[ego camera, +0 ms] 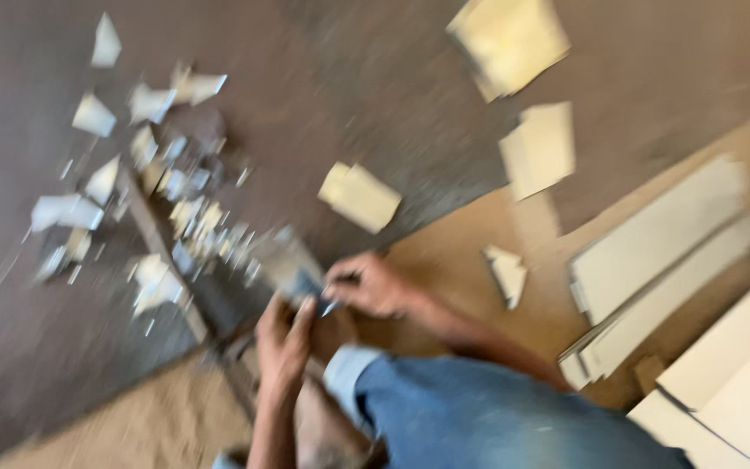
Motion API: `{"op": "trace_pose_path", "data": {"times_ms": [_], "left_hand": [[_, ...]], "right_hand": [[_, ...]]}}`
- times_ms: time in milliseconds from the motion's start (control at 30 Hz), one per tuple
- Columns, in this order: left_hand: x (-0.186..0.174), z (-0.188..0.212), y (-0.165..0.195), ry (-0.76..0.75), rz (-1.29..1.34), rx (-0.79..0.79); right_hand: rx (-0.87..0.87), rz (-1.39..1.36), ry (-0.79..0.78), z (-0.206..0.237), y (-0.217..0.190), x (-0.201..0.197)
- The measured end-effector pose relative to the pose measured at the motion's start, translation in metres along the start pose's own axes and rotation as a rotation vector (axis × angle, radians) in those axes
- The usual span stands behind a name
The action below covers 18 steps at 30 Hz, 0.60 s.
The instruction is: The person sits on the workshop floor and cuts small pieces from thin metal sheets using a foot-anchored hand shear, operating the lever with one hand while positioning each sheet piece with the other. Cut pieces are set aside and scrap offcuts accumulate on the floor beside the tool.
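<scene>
The picture is motion-blurred. My left hand (pixel 284 339) and my right hand (pixel 371 285) meet over a small grey tile piece (pixel 292 271), and both grip it at its near end. Something thin and pale shows between my right fingers at the piece's edge; what it is cannot be told. My knee in blue jeans (pixel 479 417) fills the lower middle. Just beyond my hands, several broken pale tile fragments (pixel 162 213) are scattered over the dark grey floor (pixel 36 347).
Cream tile pieces (pixel 359 196) (pixel 509 39) (pixel 538 149) lie on the floor ahead and to the right. A small offcut (pixel 507 271) rests on a brown board (pixel 462 252). Long white tile strips (pixel 661 260) and stacked white tiles (pixel 731 373) lie at right.
</scene>
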State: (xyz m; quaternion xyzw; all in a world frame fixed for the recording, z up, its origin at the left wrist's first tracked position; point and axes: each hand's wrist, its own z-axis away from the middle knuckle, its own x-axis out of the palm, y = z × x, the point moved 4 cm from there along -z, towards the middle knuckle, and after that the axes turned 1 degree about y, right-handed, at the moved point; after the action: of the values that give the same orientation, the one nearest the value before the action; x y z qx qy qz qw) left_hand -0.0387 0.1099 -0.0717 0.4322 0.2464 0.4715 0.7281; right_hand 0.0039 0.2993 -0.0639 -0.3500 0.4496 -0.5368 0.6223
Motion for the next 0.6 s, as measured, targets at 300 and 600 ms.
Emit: {"op": "trace_pose_path", "data": {"times_ms": [300,600], "left_hand": [[0.025,0.001,0.006,-0.283,0.013,-0.115],[0.015,0.001,-0.031,-0.241,0.005,0.102]], "right_hand": [[0.021,-1.080,-0.132,-0.008,-0.049,0.012],[-0.061,-1.363,-0.007,-0.016,-0.078,0.002]]}}
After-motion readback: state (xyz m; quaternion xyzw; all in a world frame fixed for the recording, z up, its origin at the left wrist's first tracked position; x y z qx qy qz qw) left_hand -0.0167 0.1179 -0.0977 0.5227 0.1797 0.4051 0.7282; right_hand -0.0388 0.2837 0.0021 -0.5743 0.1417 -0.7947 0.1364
